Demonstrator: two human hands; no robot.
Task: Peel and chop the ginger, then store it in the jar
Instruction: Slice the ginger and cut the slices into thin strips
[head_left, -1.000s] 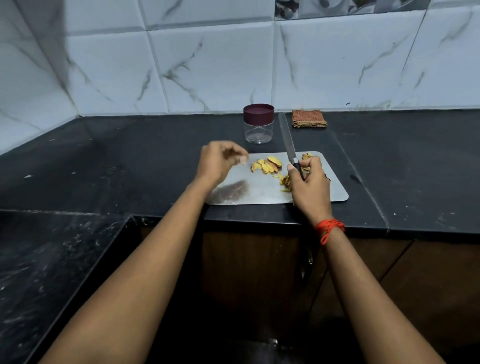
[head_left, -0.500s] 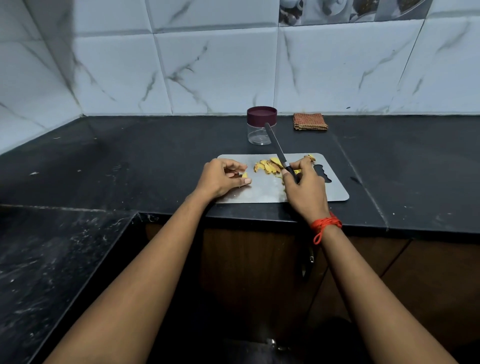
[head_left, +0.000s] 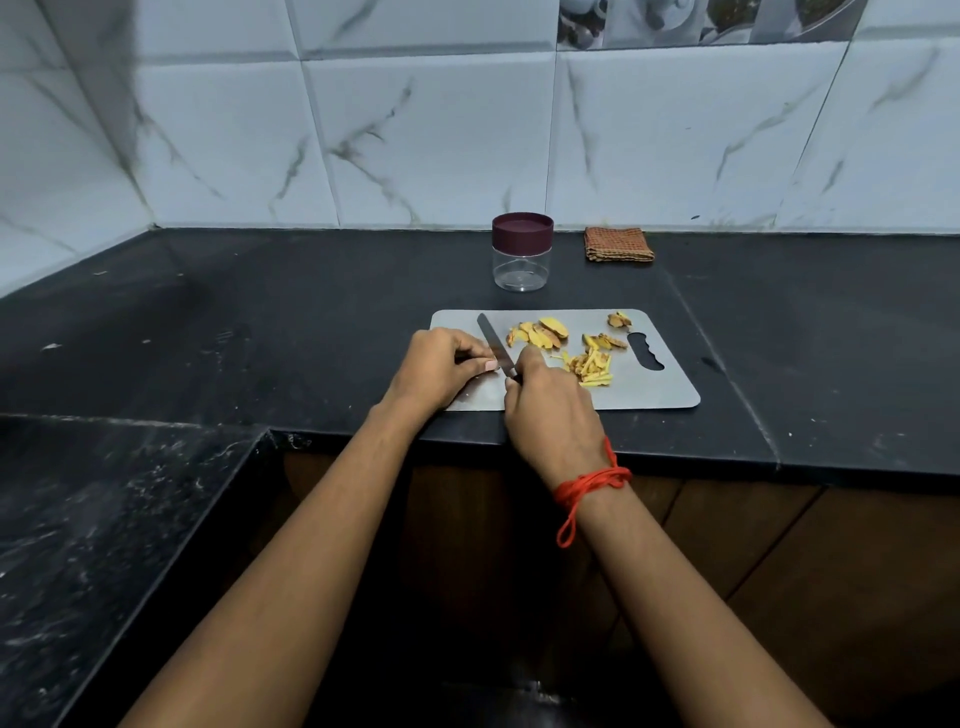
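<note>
From my station I see the left hand (head_left: 441, 369) resting on the near left part of the steel cutting board (head_left: 660, 389). Its fingers are curled inward, with the thumb tip just against the knife (head_left: 493, 345). Whether it pinches a bit of ginger under those fingers I cannot tell. The blade runs up and away to the left from between the two hands, its tip past the left knuckles. Just right of it, the right hand (head_left: 550, 410) is wrapped round the knife's handle, and a red thread (head_left: 592, 480) is tied at its wrist. Beyond the right hand's knuckles lies a row of ginger slices (head_left: 540, 332). A heap of thin ginger strips (head_left: 592, 366) lies close to its right, with a few more slices and one small knobbly piece (head_left: 618, 319) past them. Farther off, behind the board and roughly in line with the right hand, stands the jar (head_left: 522, 252) on the black counter (head_left: 311, 322), lid on and nothing visible inside. To the right of the jar is a folded checked cloth (head_left: 618, 244), against the wall.
</note>
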